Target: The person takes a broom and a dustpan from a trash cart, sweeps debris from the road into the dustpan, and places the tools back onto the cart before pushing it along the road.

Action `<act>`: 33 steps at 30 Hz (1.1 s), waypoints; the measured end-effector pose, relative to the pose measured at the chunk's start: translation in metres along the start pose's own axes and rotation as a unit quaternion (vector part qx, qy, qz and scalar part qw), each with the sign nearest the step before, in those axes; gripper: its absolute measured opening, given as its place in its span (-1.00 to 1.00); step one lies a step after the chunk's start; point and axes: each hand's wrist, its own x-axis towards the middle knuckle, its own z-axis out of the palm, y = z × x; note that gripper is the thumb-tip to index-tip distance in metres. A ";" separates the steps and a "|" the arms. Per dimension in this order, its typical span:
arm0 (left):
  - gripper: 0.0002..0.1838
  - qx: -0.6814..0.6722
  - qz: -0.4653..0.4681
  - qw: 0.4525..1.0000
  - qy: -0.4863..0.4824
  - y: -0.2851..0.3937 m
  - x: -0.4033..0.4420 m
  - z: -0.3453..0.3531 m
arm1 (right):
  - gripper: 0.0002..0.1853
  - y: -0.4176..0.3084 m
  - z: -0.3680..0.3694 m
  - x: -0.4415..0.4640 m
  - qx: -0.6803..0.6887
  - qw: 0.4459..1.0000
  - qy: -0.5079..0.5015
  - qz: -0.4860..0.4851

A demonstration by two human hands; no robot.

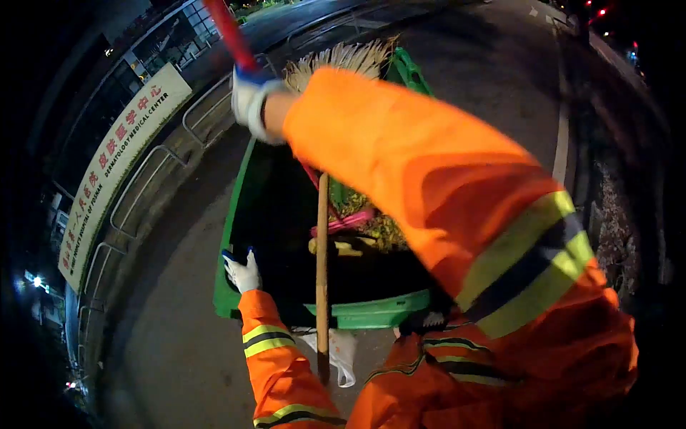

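My right hand (256, 107), in a white glove with blue, is raised at the upper left and closed around a red pole (232, 36). The pole's upper end runs out of view, and my sleeve hides part of what lies below. My left hand (244, 272), gloved alike, is at the left rim of a green bin (371, 312), thumb and fingers apart. Inside the bin are yellowish leaves (386, 232) and a pink-red object (344, 222), partly hidden. A wooden pole (322, 264) leans across the near rim. Broom bristles (343, 58) show beyond my right sleeve.
A white plastic bag (341, 354) hangs below the bin's near side. Metal railings (146, 179) and a long hospital sign (118, 171) line the left. Dark pavement (164, 322) surrounds the bin, with a white road line (562, 150) on the right.
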 end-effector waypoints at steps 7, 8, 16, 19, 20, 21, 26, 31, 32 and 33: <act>-0.45 -0.359 0.021 0.932 -0.034 0.050 0.063 0.140 | -0.69 0.207 0.147 -0.189 -0.022 0.990 0.030 0.135; -0.51 -0.393 -0.005 0.918 -0.054 0.050 0.073 0.162 | -0.69 0.227 0.164 -0.236 -0.052 0.988 0.008 0.145; -0.59 -0.410 0.124 0.895 -0.126 0.185 0.056 0.078 | -0.80 0.141 0.269 -0.592 0.111 0.868 -0.308 0.375; -0.60 -0.410 0.258 0.861 -0.152 0.264 0.034 0.003 | -0.82 0.058 0.255 -0.638 0.221 0.720 -0.543 0.371; -0.59 -0.427 0.310 0.841 -0.117 0.292 0.018 -0.010 | -0.80 0.036 0.260 -0.650 0.290 0.677 -0.572 0.361; -0.59 -0.437 0.298 0.835 -0.152 0.320 -0.001 -0.025 | -0.78 0.016 0.264 -0.658 0.311 0.673 -0.555 0.378; -0.45 -0.207 0.610 0.723 -0.250 0.457 -0.086 -0.091 | -0.79 -0.056 0.294 -0.669 0.454 0.630 -0.496 0.389; -0.38 0.059 0.652 0.633 -0.412 0.551 -0.168 -0.095 | -0.86 -0.130 0.315 -0.683 0.532 0.671 -0.321 0.404; -0.42 0.100 0.630 0.638 -0.432 0.561 -0.183 -0.093 | -0.84 -0.136 0.313 -0.683 0.567 0.665 -0.274 0.402; -0.44 0.092 0.630 0.654 -0.409 0.568 -0.194 -0.096 | -0.83 -0.145 0.317 -0.689 0.629 0.583 -0.318 0.405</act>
